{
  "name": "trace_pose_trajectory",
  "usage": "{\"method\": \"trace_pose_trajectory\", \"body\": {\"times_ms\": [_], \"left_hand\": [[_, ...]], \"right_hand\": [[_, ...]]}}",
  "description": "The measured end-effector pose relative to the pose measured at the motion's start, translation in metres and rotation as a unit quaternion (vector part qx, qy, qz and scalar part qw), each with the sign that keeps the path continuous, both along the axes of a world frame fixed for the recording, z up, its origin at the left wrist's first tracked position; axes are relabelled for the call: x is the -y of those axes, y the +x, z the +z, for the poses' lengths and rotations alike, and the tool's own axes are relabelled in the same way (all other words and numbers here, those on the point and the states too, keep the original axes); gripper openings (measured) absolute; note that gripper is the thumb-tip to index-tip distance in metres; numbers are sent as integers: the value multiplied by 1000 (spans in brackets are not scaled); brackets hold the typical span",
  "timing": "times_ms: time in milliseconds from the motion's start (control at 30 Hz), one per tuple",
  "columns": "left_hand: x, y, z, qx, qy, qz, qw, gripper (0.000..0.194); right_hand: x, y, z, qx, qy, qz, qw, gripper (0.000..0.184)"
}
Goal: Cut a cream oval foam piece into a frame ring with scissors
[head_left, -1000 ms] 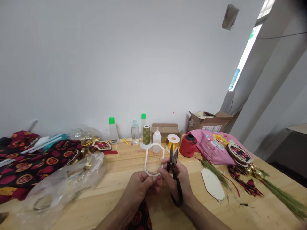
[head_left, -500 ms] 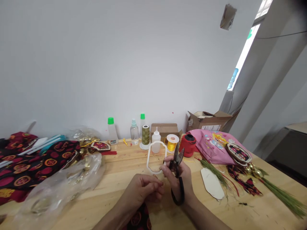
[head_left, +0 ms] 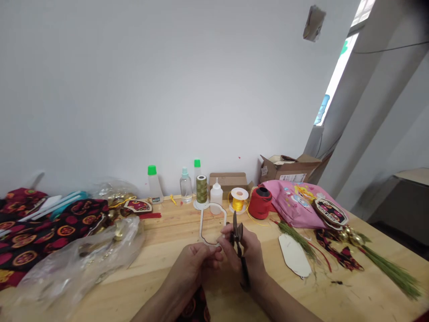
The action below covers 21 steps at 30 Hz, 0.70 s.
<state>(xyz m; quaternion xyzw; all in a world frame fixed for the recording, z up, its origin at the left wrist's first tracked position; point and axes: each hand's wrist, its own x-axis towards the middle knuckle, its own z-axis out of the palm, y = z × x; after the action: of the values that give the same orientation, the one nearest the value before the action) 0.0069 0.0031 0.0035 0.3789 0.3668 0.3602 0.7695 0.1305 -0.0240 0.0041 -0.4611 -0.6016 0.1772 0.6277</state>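
My right hand [head_left: 250, 257] grips black scissors [head_left: 238, 243], blades pointing up and nearly closed, and its fingertips also pinch the lower right edge of a white frame-shaped outline piece [head_left: 212, 222] that stands upright above the table. My left hand [head_left: 194, 266] is curled, its fingertips meeting the frame's bottom edge beside the right fingers. Both hands hover over the wooden table [head_left: 167, 250]. A scrap of red-patterned dark fabric [head_left: 194, 306] shows under my left wrist.
Behind the hands stand bottles with green caps [head_left: 153, 183], an olive thread spool [head_left: 201, 189], a white glue bottle [head_left: 216, 195], yellow cord spool [head_left: 239, 199] and red spool [head_left: 260, 202]. Clear plastic bag [head_left: 73, 259] and patterned cloth [head_left: 43, 228] lie left; pink cloth [head_left: 298, 201], white card shape [head_left: 295, 255], green tassels [head_left: 389, 268] right.
The left hand let go of the frame half a second ago, then came back up to its bottom edge. The scissors' blades have closed and the hands shifted slightly left.
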Motion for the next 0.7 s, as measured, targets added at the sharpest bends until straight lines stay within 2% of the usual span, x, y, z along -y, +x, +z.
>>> {"method": "trace_pose_trajectory", "body": {"times_ms": [100,267,433,533,700], "left_hand": [[0,-1,-1,-6,4,1,1000,13],[-1,-2,0,-18,24,-26,999,19],[-1,-2,2,27,24,-47,998,15],[-1,-1,1,29,4,-33,999,15],[1,1,0,15,-15,-5,1000,16]], "right_hand": [[1,-1,0,27,12,-7,1000,5],[-3,1,-3,-51,-28,-3,998,12],[-4,3,-3,-81,-45,1,996,12],[-2,2,-2,-53,-25,-12,998,11],[0,3,-6,73,77,-1,994,17]]}}
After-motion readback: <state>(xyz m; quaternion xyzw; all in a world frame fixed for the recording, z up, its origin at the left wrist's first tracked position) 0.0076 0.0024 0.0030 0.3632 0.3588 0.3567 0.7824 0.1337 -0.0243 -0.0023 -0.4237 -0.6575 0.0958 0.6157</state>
